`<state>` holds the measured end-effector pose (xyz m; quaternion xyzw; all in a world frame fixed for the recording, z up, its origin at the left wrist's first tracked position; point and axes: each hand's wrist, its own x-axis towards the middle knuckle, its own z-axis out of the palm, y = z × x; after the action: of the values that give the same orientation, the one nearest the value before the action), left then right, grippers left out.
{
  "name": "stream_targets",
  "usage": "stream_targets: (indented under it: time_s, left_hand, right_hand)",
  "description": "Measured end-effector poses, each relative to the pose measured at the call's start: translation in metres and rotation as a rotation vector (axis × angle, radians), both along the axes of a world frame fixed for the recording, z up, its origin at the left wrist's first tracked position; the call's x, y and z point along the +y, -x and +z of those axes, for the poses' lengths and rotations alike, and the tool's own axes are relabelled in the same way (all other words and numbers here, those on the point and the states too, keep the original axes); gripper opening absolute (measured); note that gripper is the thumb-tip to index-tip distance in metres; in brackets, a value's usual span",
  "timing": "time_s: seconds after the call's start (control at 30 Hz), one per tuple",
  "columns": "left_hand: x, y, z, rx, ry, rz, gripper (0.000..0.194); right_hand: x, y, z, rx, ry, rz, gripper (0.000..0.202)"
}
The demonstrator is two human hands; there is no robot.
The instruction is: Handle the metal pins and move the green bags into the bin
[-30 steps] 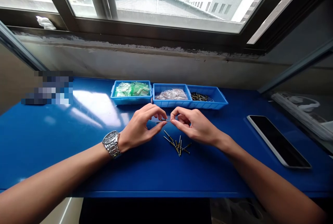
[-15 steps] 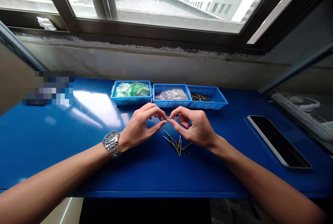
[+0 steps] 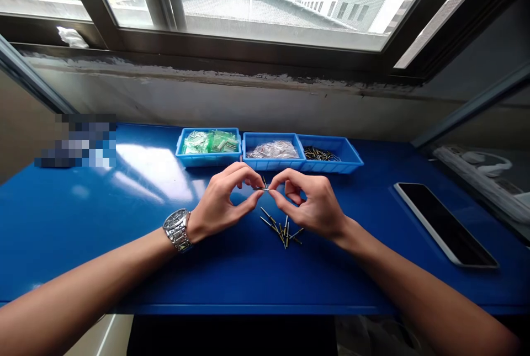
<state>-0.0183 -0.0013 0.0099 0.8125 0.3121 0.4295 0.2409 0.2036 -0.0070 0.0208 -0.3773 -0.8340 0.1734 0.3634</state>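
Observation:
My left hand (image 3: 227, 193), with a silver watch (image 3: 177, 229) at the wrist, pinches a small thin metal pin (image 3: 260, 189) between thumb and forefinger. Facing it, my right hand (image 3: 308, 198) is closed in a pinch at the pin's other end. Another thin dark piece (image 3: 265, 180) shows crossing between the fingertips; which hand bears it, I cannot tell. On the blue table just below the hands lies a loose pile of several thin brass-and-silver pins (image 3: 285, 233).
Behind the hands stand three blue bins: one with green-edged bags (image 3: 180, 149), one with clear bags (image 3: 245, 152), one with dark pins (image 3: 356, 160). A phone (image 3: 447, 226) lies on the right of the blue table (image 3: 103, 284). A window is behind.
My left fingertips have drawn slightly left, away from the right ones. More of the thin metal now shows between them, including a dark piece pointing up. The pile is unchanged.

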Motion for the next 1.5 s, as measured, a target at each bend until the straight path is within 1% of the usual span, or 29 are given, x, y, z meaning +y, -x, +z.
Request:
stream_targets:
  time_s: [0.1, 0.2, 0.33, 0.43, 0.57, 0.67, 0.73, 0.87, 0.93, 1.07, 1.13, 1.37, 1.5]
  left_hand:
    - [0.000, -0.001, 0.001, -0.010, -0.023, -0.003, 0.009]
    - [0.000, -0.001, 0.001, -0.004, -0.035, -0.008, 0.009]
    - [0.001, 0.000, 0.000, -0.011, -0.031, 0.015, 0.005]
    - [0.001, 0.000, -0.001, -0.002, -0.019, 0.004, 0.004]
    - [0.000, -0.001, -0.002, 0.042, -0.018, -0.065, 0.004]
    - [-0.001, -0.002, -0.002, 0.070, -0.024, -0.098, 0.004]
    - [-0.001, -0.001, -0.002, 0.058, -0.035, -0.086, 0.004]
    - [-0.001, 0.000, 0.000, -0.004, -0.060, -0.010, 0.004]
    - [-0.001, 0.000, 0.001, -0.025, -0.065, 0.016, 0.004]
    - [-0.001, -0.001, 0.002, -0.032, -0.081, 0.004, 0.006]
    - [-0.002, -0.001, 0.002, -0.029, -0.085, -0.007, 0.007]
    - [0.000, 0.000, 0.001, -0.017, -0.045, 0.012, 0.004]
    - [-0.001, -0.001, 0.000, 0.040, -0.026, -0.073, 0.003]
  right_hand:
    - [0.002, 0.002, -0.005, -0.017, 0.062, 0.048, 0.005]
    - [0.003, 0.002, -0.007, -0.014, 0.063, 0.063, 0.005]
    - [0.001, 0.002, -0.003, 0.004, -0.021, 0.013, 0.003]
    - [-0.003, 0.002, 0.000, 0.031, -0.095, -0.002, 0.004]
    - [-0.007, 0.005, 0.001, 0.048, -0.174, 0.053, 0.003]
    - [-0.008, 0.006, 0.001, 0.039, -0.202, 0.089, 0.003]
    - [-0.008, 0.006, 0.001, 0.045, -0.188, 0.079, 0.003]
    - [-0.005, 0.003, 0.003, 0.054, -0.114, 0.001, 0.003]
    - [-0.003, 0.002, 0.002, 0.038, -0.068, -0.015, 0.002]
    - [0.000, 0.003, -0.003, -0.005, 0.019, 0.049, 0.003]
    - [0.000, 0.003, -0.004, -0.014, 0.029, 0.062, 0.004]
    - [-0.004, 0.003, 0.002, 0.043, -0.124, -0.012, 0.005]
    - [-0.007, 0.005, 0.001, 0.055, -0.192, 0.069, 0.004]
